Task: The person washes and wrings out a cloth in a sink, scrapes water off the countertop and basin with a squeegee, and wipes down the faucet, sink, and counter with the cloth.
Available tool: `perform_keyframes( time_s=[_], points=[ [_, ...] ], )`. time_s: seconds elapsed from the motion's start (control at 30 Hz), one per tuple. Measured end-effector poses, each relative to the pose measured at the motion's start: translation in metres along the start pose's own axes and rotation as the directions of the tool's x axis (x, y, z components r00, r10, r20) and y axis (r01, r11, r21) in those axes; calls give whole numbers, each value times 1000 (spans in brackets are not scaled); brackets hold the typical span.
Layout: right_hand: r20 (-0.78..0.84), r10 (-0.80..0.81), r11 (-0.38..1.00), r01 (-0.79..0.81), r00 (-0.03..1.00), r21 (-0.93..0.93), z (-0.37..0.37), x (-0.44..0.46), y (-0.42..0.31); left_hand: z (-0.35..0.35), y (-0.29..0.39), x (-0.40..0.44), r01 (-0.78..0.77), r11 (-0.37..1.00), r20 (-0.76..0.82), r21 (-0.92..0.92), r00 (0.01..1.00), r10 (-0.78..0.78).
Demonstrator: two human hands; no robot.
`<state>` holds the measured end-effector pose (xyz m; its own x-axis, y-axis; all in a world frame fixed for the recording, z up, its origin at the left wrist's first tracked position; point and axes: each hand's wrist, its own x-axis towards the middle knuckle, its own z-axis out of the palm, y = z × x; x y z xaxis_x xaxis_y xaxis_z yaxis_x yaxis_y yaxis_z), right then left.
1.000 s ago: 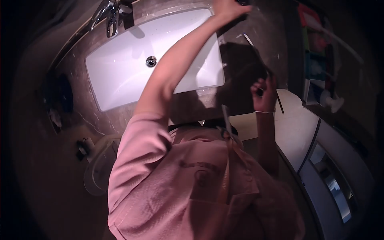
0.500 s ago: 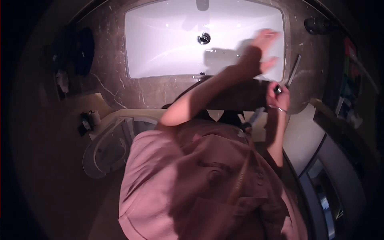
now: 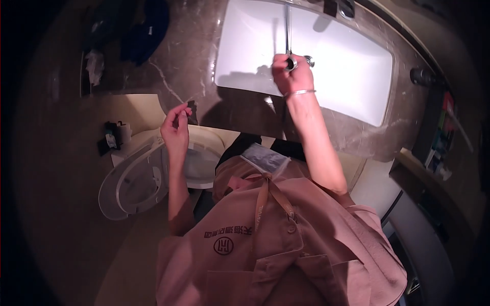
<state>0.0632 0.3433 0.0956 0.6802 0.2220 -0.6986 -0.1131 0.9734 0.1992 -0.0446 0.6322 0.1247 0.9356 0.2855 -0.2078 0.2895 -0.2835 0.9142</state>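
Note:
My right hand (image 3: 293, 74), with a thin bracelet at its wrist, is wrapped round the handle of a squeegee (image 3: 289, 33). The handle's round metal end points up at me, and the long narrow blade reaches away over the white sink basin (image 3: 352, 97). Most of the handle is hidden in the fist. To the left, my left hand (image 3: 176, 126) hovers by the counter's front edge, its fingers curled in near the thumb with nothing visible in them. Beside the right hand, the chrome drain (image 3: 309, 60) partly shows.
A dark marbled counter (image 3: 178, 66) surrounds the basin, with a faucet (image 3: 346, 7) behind it. Blue bags (image 3: 148, 33) lie at the left, and a dark bottle (image 3: 422, 76) at the right. Below left stands a toilet with its lid (image 3: 135, 183) raised.
My right hand has carried the squeegee from the counter's right side over the basin. My left hand has left the basin's right end for the counter's left front. The view has turned.

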Motion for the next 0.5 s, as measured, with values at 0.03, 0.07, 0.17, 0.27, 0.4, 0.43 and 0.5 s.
perform_keyframes(
  time_s=[0.03,0.07,0.17,0.27,0.4,0.43,0.5],
  points=[
    [-57,-243,898,202,968,-390,14,-16,32,-7,-6,-5,12,1000,-37,-9,999,-13],
    [5,-215,770,173,977,-614,12,-21,49,-10,-12,-11,19,999,-67,-27,998,-21],
    [-89,101,519,-129,991,-845,17,-12,68,-27,-39,-18,67,990,-99,-127,992,-79],
    [264,369,-254,370,891,-894,-50,65,67,-25,-53,-21,66,979,-122,-194,988,-91],
    [651,499,-516,800,572,-307,-68,63,61,-2,-51,-24,3,983,-124,-183,992,-26],
    [414,595,-616,722,688,-315,-37,43,47,7,-50,-25,-30,975,-122,-220,993,3],
    [91,633,-742,636,769,-214,-11,19,14,23,-43,-29,-59,967,-112,-246,993,32]
  ],
)
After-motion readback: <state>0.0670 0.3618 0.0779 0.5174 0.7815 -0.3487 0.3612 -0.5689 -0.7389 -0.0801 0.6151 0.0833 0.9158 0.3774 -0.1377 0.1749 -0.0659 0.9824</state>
